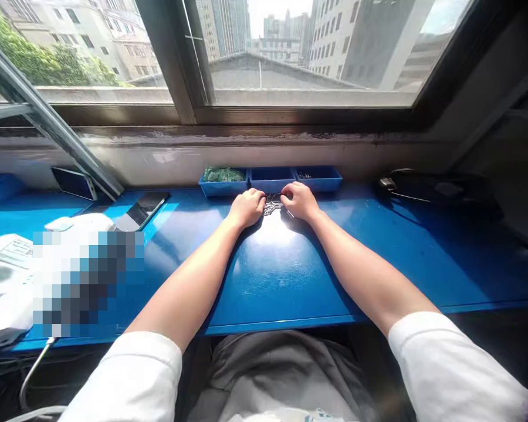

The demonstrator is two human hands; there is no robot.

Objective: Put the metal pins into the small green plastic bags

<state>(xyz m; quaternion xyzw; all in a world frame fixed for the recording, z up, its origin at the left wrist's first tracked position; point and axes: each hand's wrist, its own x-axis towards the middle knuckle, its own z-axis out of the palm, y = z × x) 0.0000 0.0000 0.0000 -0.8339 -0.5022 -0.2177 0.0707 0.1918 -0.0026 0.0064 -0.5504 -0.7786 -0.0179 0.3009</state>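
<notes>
A loose heap of small, thin, shiny metal pieces [271, 205] lies on the blue table in front of the bins; glare hides their exact kind. My left hand [247, 208] rests at the heap's left side, its fingers curled in with the tips at the pieces. From the right, my right hand [300, 201] reaches to the same heap, thumb and fingers drawn together. What either hand pinches is too small to make out. Just behind the hands stand a blue bin with green items [223, 174], a middle blue bin [271, 174] and a right blue bin [319, 177] holding a few small metal pieces.
On the left of the blue table [281, 287] lie a dark phone [147, 210], a second phone-like device [74, 183] leaning by a metal frame [70, 138], and white packages [4, 287]. A dark object with a cable [444, 190] sits at the right. A window rises behind.
</notes>
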